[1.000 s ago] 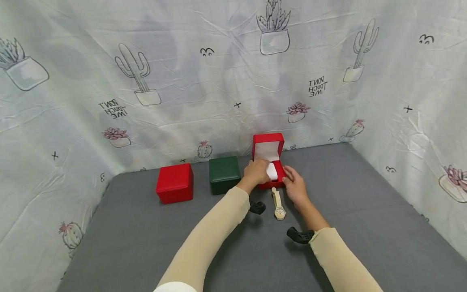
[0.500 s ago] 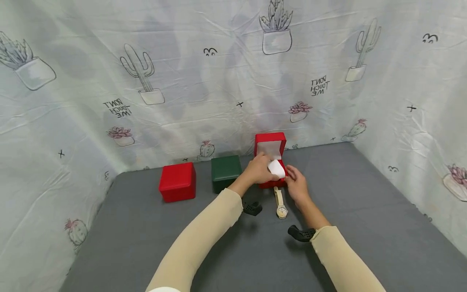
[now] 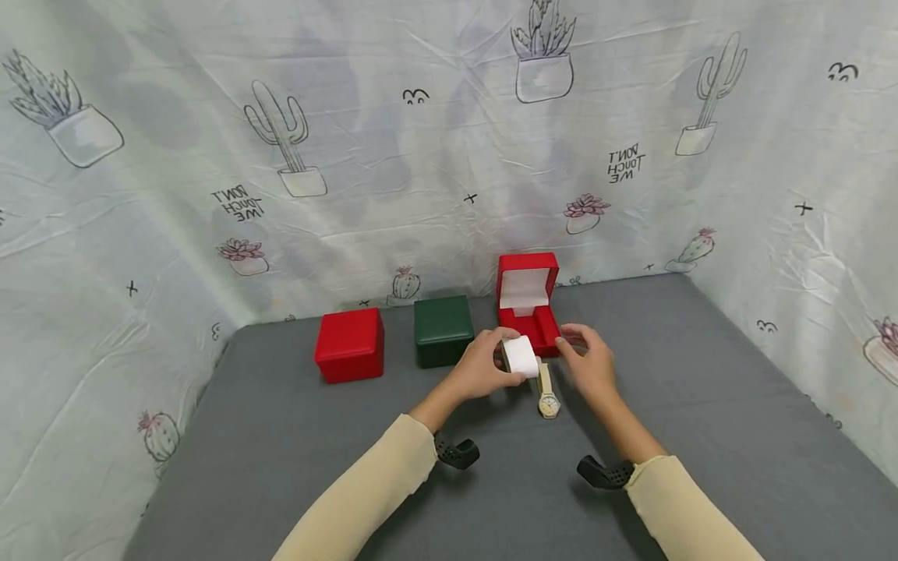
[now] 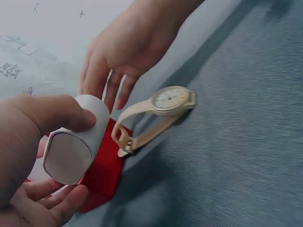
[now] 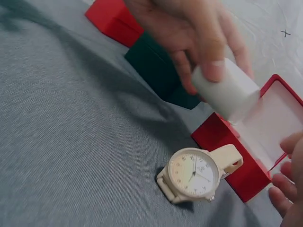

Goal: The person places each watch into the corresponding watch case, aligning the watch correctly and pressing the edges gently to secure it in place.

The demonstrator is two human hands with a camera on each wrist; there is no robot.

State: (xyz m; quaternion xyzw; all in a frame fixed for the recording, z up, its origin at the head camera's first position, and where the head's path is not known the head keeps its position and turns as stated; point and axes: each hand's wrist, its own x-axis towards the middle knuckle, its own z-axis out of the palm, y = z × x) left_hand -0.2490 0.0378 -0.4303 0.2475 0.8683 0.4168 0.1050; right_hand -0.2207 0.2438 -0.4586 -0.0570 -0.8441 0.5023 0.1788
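My left hand (image 3: 482, 368) pinches a white watch cushion (image 3: 521, 357) between thumb and fingers, in the air just in front of the open red watch box (image 3: 529, 262). The cushion's flat end (image 4: 68, 158) faces the left wrist camera. The box's lid stands up, its lining is white, and its red inside shows bare. At the box's right front corner is my right hand (image 3: 595, 368), fingers loosely bent and holding nothing; whether a fingertip touches the box I cannot tell. A cream wristwatch (image 5: 193, 174) lies on the table before the box, dial up, its strap looped.
A closed green box (image 3: 443, 331) stands left of the open one, and a closed red box (image 3: 349, 345) farther left. Behind the grey table (image 3: 281, 452) hangs a pale curtain (image 3: 379, 195) with cactus drawings. Black wrist mounts (image 3: 457, 453) sit below both hands.
My left hand has lifted the white cushion out of the open red box and brought it forward, tilting it. My right hand stays beside the box's right side. The watch lies where it was.
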